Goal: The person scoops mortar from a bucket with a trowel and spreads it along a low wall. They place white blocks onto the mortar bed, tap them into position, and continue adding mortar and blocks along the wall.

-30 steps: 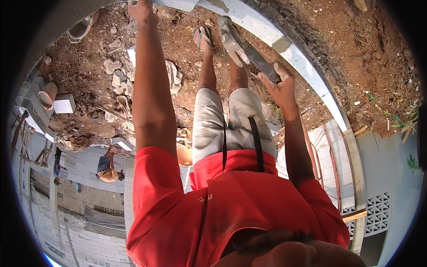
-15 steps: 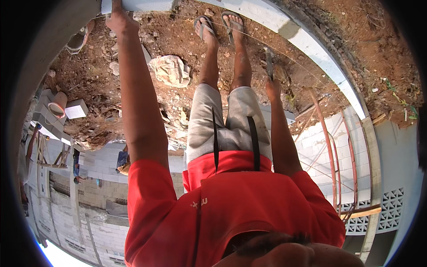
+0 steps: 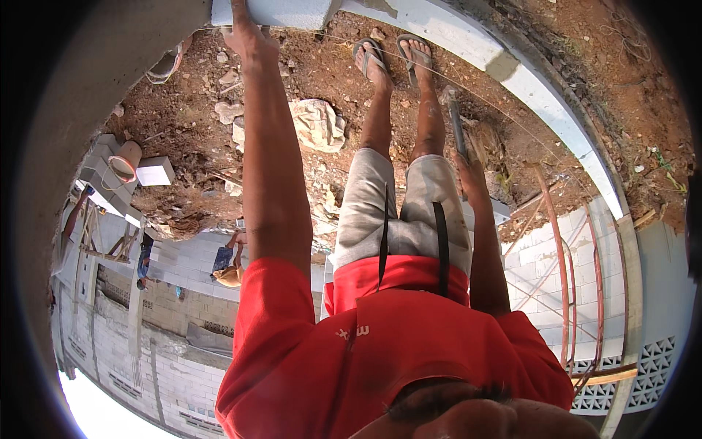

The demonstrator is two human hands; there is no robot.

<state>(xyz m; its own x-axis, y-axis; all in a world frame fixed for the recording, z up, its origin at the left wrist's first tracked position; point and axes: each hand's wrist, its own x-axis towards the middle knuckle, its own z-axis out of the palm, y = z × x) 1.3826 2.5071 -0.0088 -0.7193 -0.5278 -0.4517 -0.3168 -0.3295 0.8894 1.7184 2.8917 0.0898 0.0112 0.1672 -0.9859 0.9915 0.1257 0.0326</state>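
Far out at the upper left, my left hand (image 3: 251, 40) grips the near edge of a pale concrete block (image 3: 292, 11), one finger stretched along its face. The picture's top edge cuts the block off. My right hand (image 3: 468, 172), lower and to the right beside my leg, is closed round the dark handle of a hammer (image 3: 456, 124). The hammer's greyish head points away from me, over the dirt and near my right foot; its exact shape is hard to make out. A thin string (image 3: 504, 110) runs taut along the near side of the block and past my feet.
A curved-looking course of pale blocks (image 3: 541, 91) runs to the right. On the rubble-strewn dirt lie a crumpled sack (image 3: 318, 126), a bucket (image 3: 126, 162) and a white block (image 3: 155, 171). Reddish poles (image 3: 557, 256) lean at right. Other people (image 3: 231, 260) are at the left.
The view has shifted, so the scene sits further right and lower. My left hand stays on the block, and more of the block shows. The hammer in my right hand has turned, its head tilting left.
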